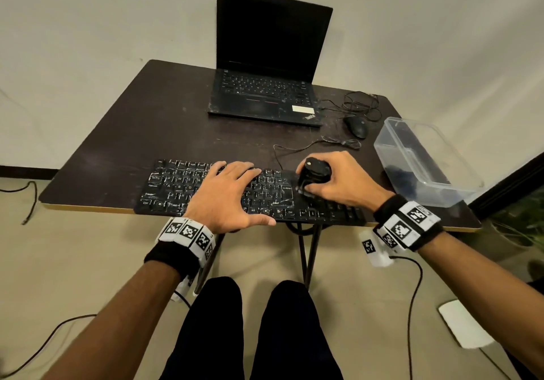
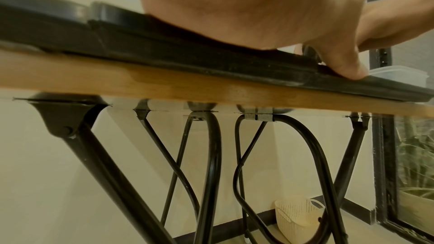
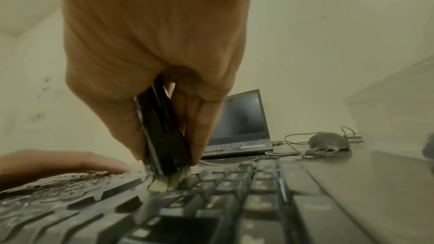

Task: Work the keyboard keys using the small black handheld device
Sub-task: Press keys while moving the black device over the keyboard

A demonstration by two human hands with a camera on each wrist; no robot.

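A black keyboard (image 1: 176, 188) with worn, white-streaked keys lies along the table's near edge. My right hand (image 1: 338, 179) grips a small black handheld device (image 1: 315, 172) upright over the keyboard's right part. In the right wrist view the device (image 3: 162, 136) ends in pale bristles (image 3: 164, 181) that touch the keys (image 3: 234, 192). My left hand (image 1: 226, 191) lies flat on the keyboard's middle with straight, spread fingers, thumb at the front edge. The left wrist view shows the palm (image 2: 234, 6) resting on the keyboard (image 2: 211, 58) and the thumb (image 2: 345, 66) pressing its front rim.
An open laptop (image 1: 265, 85) with a dark screen stands at the table's back. A wired mouse (image 1: 357, 126) and loose cable lie right of it. A clear plastic box (image 1: 426, 158) sits at the right edge. Table legs (image 2: 211, 173) and a cream basket (image 2: 295, 212) are below.
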